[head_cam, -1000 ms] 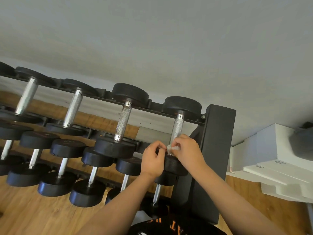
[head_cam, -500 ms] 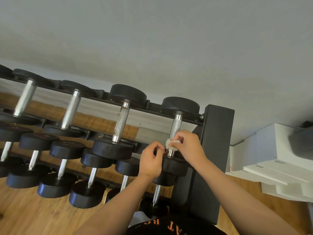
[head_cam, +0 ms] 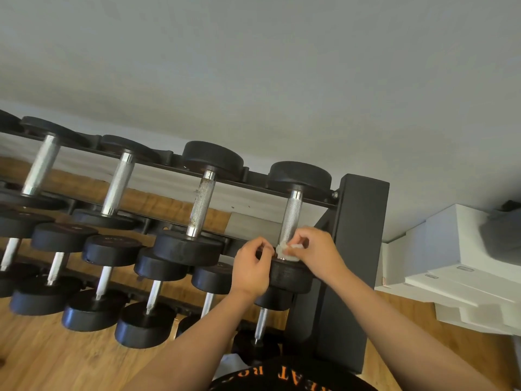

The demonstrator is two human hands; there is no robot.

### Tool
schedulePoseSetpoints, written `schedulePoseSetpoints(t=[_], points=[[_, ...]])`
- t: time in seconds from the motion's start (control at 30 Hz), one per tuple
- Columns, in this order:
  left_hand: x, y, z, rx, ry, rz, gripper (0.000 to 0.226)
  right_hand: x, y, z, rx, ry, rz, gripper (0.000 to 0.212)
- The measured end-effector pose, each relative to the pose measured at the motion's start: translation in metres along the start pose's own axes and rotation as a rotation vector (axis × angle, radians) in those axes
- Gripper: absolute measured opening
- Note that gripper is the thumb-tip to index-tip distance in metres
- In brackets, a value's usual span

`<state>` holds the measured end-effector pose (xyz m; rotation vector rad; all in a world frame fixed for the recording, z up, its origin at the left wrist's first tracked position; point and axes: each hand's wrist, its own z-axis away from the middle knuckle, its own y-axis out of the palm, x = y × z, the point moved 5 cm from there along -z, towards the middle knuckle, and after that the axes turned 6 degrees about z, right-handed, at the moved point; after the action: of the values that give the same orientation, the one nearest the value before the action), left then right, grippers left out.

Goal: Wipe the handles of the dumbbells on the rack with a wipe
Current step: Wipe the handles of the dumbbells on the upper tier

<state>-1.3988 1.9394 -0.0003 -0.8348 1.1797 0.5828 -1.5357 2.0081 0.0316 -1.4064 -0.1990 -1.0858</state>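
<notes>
1. Your right hand pinches the white wipe between thumb and curled fingertips.
2. The wipe is crumpled and sits against the lowest part of the knurled handle, right where it meets the near head.
3. That handle belongs to the rightmost dumbbell on the top tier of the rack, just beside the black end upright.
4. Your left hand has its fingers curled at the left edge of the near head, thumb and forefinger close together. You cannot tell from this angle whether it grips the head or only rests against it.
5. Above the wipe the handle is bare, up to the far head.
6. The neighbouring dumbbell to the left lies parallel, apart from both hands; its handle shows dark specks.
7. Lower tiers carry smaller dumbbells, heads toward you.
8. White boxes are stacked right of the rack, on the wooden floor.
</notes>
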Motion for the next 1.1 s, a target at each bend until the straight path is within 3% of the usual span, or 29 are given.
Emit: schedulePoseSetpoints(t=[0.17,0.33,0.5,0.67,0.83,1.1], points=[[-0.001,0.000,0.003,0.001,-0.012,0.023,0.028,0.007,-0.014,-0.017,-0.263,0.080,-0.137,0.020],[-0.001,0.000,0.001,0.007,-0.011,0.034,0.026,-0.002,-0.008,-0.012,-0.185,0.109,-0.166,0.019],[0.001,0.001,0.003,0.009,-0.034,0.037,0.027,0.003,-0.013,-0.027,-0.460,0.186,-0.321,0.017],[-0.001,0.000,0.001,0.009,-0.031,0.033,0.026,-0.003,-0.007,-0.028,-0.444,0.197,-0.340,0.013],[0.001,0.000,0.003,0.006,-0.040,0.025,0.027,0.001,-0.008,-0.036,-0.667,0.312,-0.504,0.006],[0.001,0.000,0.001,-0.009,-0.016,0.012,0.029,0.006,-0.005,-0.040,-0.803,0.324,-0.597,0.011]])
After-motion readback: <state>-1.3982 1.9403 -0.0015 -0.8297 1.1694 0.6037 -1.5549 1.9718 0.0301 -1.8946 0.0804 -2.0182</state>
